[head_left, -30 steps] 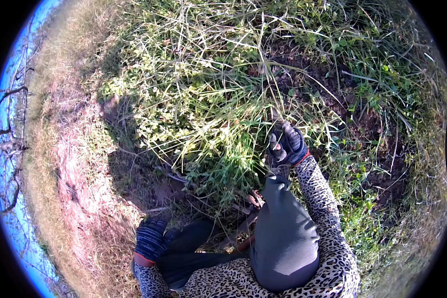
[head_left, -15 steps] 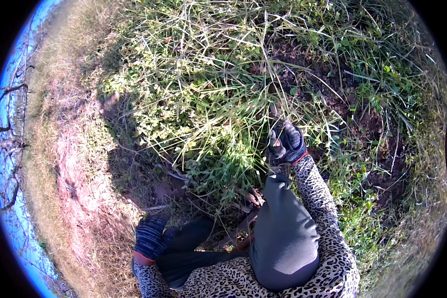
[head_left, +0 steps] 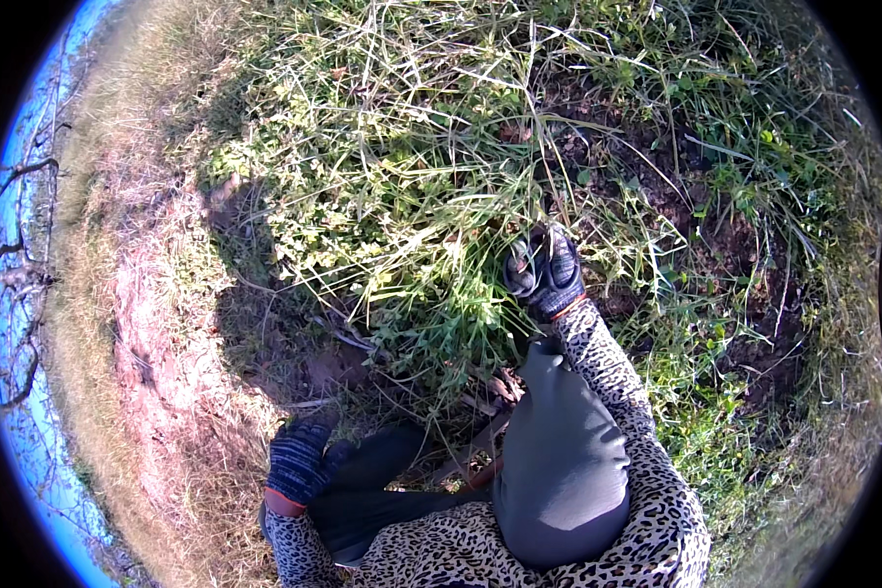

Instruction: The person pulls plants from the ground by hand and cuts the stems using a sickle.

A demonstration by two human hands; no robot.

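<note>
My right hand [head_left: 547, 267], in a dark knitted glove with an orange cuff edge, reaches into a clump of green grass [head_left: 461, 294]. Its thumb and fingers stand apart in a V, and long pale grass stems come down close to the fingertips. Nothing held shows between them, though grass partly hides the tips. My left hand [head_left: 302, 459], in a matching glove, rests loosely beside my bent dark-trousered leg [head_left: 377, 465] at lower left. It holds nothing visible, and its fingers are slightly bent.
My other knee [head_left: 563, 441] rises just below the right hand. Brownish sticks or wood pieces [head_left: 500, 387] lie between my legs. Bare reddish soil [head_left: 152, 363] stretches along the left. Dark soil [head_left: 676, 167] shows through grass on the right. Bare branches [head_left: 20, 279] stand at the far left.
My right hand has shifted a little left and forward in the grass, and its thumb and fingers have spread wider. My left hand has hardly moved.
</note>
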